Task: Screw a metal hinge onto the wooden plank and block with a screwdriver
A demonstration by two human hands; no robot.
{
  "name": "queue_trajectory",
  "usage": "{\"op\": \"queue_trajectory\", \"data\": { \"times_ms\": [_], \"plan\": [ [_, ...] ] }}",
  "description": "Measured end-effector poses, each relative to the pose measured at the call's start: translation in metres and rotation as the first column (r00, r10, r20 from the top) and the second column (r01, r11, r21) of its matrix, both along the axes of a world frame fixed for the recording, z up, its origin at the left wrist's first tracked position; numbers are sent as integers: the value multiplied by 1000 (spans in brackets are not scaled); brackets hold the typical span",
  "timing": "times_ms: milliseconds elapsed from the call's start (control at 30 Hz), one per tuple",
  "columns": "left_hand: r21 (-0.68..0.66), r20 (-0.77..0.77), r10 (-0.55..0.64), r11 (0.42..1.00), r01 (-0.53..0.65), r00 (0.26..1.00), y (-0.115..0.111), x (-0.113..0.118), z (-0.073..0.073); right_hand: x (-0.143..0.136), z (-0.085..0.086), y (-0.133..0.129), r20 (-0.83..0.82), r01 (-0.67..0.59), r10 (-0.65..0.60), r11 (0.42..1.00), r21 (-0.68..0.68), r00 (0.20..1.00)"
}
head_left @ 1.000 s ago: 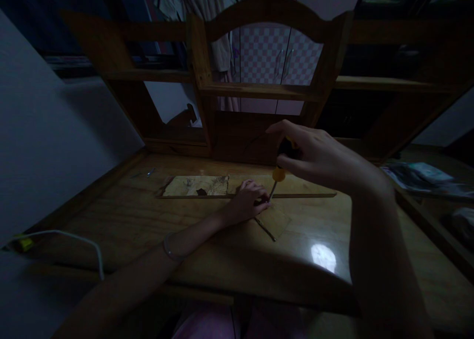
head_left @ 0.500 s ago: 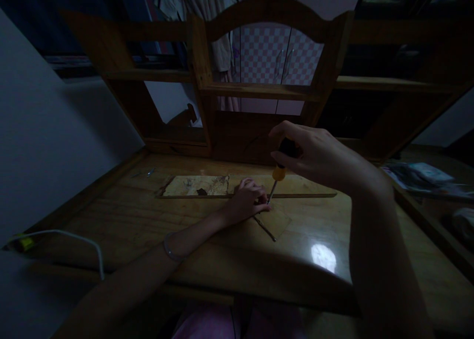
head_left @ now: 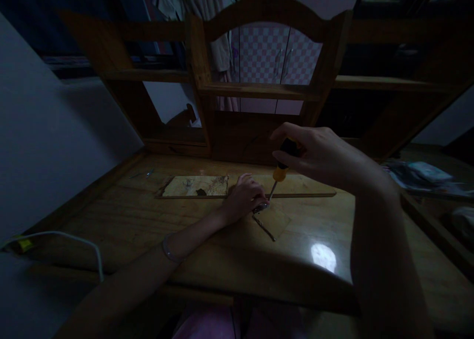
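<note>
My right hand (head_left: 314,151) is wrapped round the black and yellow handle of a screwdriver (head_left: 280,172), whose shaft slants down to the left. The screwdriver's tip ends beside the fingers of my left hand (head_left: 246,198). Those fingers are curled on a small shiny metal piece (head_left: 261,207), its kind too small to make out. Under and behind the left hand lies a long narrow wooden board (head_left: 303,185), its left part covered by a worn, peeling pale layer. A small square wooden piece (head_left: 276,224) with a dark rough edge lies just in front of the hand.
The wooden desk (head_left: 207,245) has a shelf unit (head_left: 259,91) at its back. Small metal items (head_left: 149,173) lie at the back left. A white cable (head_left: 79,237) and a yellow object (head_left: 24,244) are at the left edge. Plastic-wrapped things (head_left: 425,176) sit at the right.
My left fingers have shifted slightly, and more of the shiny metal piece shows beneath them. The screwdriver stays at nearly the same spot in my right hand.
</note>
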State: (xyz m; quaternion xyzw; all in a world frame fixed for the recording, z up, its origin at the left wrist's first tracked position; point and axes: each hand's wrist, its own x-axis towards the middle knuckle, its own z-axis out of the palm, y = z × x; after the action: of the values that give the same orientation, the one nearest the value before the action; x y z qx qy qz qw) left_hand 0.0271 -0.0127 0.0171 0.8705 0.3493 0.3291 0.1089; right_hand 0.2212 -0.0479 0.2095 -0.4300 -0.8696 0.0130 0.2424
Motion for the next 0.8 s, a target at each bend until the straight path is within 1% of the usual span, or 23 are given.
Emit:
{"op": "queue_trajectory", "data": {
  "times_ms": [133, 300, 433, 533, 600, 700, 800],
  "plan": [
    [49, 15, -26, 999, 25, 1000, 0, -5, 2, 2, 0, 2, 13, 21, -21, 1000, -7, 1000],
    [19, 21, -37, 999, 37, 999, -1, -3, -1, 2, 1, 0, 21, 21, -21, 1000, -1, 1000],
    [17, 22, 7, 1000, -7, 1000, 1, -1, -2, 1, 0, 0, 21, 19, -19, 1000, -4, 1000],
    [-6, 25, 48, 999, -47, 999, 2, -1, -1, 2, 0, 1, 14, 18, -18, 1000, -3, 1000],
    [-21, 31, 53, 998, -52, 998, 2, -1, 1, 3, 0, 1, 12, 22, -22, 1000, 2, 1000],
    [-36, 46, 33, 999, -31, 998, 2, -2, 1, 2, 0, 0, 15, 36, -36, 999, 4, 999],
    [-31, 63, -29, 999, 31, 998, 1, -3, -1, 2, 1, -1, 21, 40, -40, 999, 4, 999]
  ]
}}
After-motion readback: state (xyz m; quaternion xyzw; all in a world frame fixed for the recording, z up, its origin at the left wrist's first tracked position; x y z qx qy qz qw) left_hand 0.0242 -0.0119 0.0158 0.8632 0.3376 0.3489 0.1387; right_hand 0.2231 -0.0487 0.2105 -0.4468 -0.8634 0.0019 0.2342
